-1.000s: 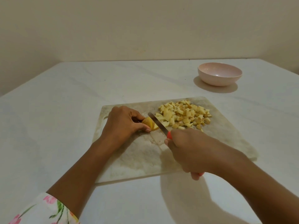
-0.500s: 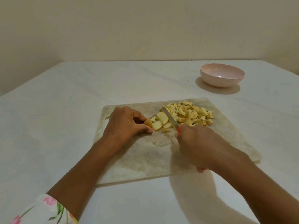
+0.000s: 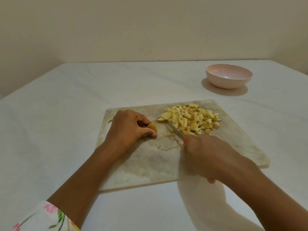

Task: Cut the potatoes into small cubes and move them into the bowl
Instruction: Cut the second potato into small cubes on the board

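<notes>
Now we pinch a potato bit with our left hand and grip the knife with our right hand.

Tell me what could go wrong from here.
1. The potato piece pinched by the left hand is small, so the knife must cut close to that hand; a nick is possible.
2. The pile of cubes nears the cutting board's far edge; some may spill short of the bowl.
</notes>
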